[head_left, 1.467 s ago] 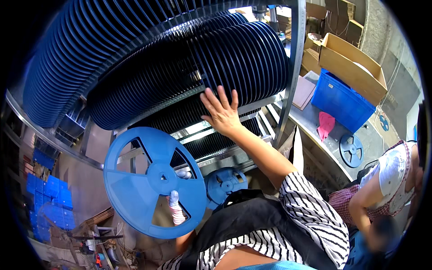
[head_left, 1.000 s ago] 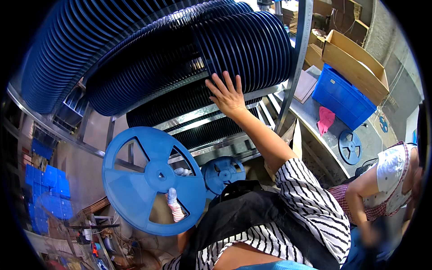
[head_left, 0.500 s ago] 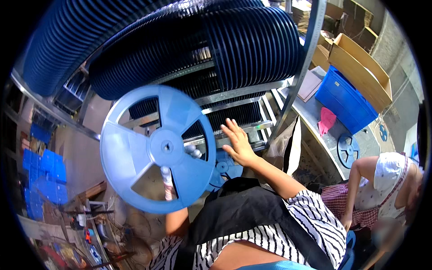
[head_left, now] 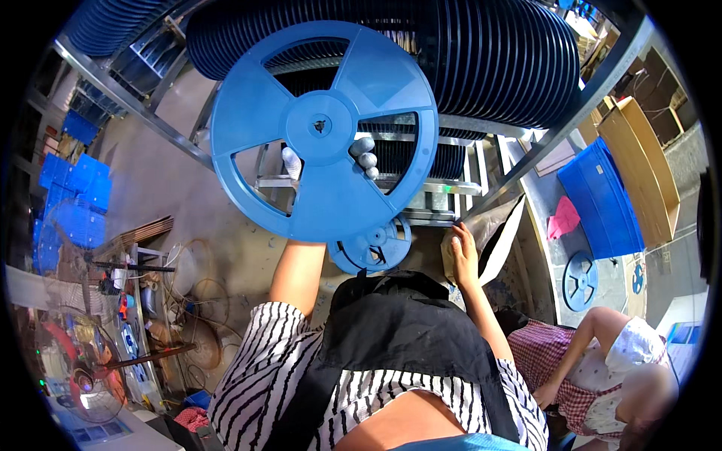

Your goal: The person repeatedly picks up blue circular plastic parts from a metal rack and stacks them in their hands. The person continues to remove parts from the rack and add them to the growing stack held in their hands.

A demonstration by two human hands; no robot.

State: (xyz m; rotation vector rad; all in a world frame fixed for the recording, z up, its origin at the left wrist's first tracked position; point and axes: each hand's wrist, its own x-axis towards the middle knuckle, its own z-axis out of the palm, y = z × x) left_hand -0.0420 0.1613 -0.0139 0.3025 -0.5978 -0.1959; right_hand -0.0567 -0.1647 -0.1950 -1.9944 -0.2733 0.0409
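Observation:
A large blue plastic reel (head_left: pixel 391 68), with wide cut-out windows and a small centre hole, hangs face toward me in front of a rack. My left hand (head_left: pixel 366 158) grips it from behind and below. Gloved or wrapped fingertips show through two of its windows, and the palm is hidden. Bare and apart from the reel, my right hand (head_left: pixel 465 257) is raised at the right with fingers stretched upward. It is beside a pale plastic sack (head_left: pixel 492 240); whether it touches the sack I cannot tell. Another blue reel (head_left: pixel 376 244) shows lower down, behind the held one.
A metal rack (head_left: pixel 562 119) carries long rows of dark blue discs (head_left: pixel 504 68) ahead. On the right-hand table stand a blue crate (head_left: pixel 598 199), a cardboard box (head_left: pixel 647 165) and a pink cloth (head_left: pixel 562 218). A co-worker (head_left: pixel 602 368) is close at the right; a fan (head_left: pixel 83 361) stands left.
The held reel has moved up and right in the picture and squared toward me. My right hand has moved away from it, down and right toward the sack. My view has turned.

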